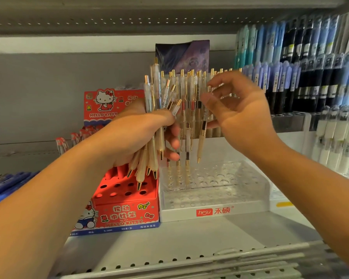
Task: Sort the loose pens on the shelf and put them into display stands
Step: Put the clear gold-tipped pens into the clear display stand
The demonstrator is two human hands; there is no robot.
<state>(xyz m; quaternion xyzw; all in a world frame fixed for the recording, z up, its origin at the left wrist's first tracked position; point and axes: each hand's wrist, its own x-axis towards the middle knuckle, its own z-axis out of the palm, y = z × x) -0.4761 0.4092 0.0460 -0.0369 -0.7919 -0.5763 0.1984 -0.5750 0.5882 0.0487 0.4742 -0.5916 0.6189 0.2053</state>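
My left hand (141,135) grips a bunch of several cream pens with gold tips and clips (159,109), held upright above the red stand. My right hand (238,109) pinches one cream pen (203,135) near its top between thumb and forefinger; the pen hangs tip down over the clear acrylic display stand (216,190). That stand has rows of holes and a white base with a red label. More of the same pens (186,93) stand in its back rows, and three occupy a middle row at left.
A red Hello Kitty stand (127,198) with open holes sits left of the clear stand, red pens behind it. Blue pens (6,184) lie at far left. Racks of blue, dark and white pens (310,67) fill the right. A shelf overhangs above.
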